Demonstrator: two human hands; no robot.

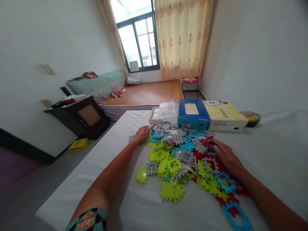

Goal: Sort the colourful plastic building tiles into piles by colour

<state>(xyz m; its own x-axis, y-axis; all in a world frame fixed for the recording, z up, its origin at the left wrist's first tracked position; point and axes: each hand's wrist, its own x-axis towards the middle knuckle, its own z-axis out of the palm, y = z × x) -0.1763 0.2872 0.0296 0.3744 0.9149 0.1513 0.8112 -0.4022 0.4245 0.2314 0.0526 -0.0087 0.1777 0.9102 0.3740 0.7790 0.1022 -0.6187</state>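
Note:
A loose heap of toothed, flat plastic building tiles [166,157] lies in front of me, in lime green, grey, blue, white and red. My left hand [142,134] rests at the heap's far left edge, its fingers laid against grey pieces. On the right side, my right hand [225,153] lies over red tiles [209,140] and grey ones, fingers stretched forward and thumb apart. Neither hand visibly grips a tile; the undersides of both are hidden. Nearer to me are a green square tile [141,175] and a blue frame-shaped tile [237,215].
Behind the heap on the white-covered table [134,205] stand a clear plastic container [167,110], a blue box [193,114] and a yellow-and-white box [225,115]. Farther off are a bed [154,91], a dark cabinet [84,115] and a yellow box [79,145] on the floor.

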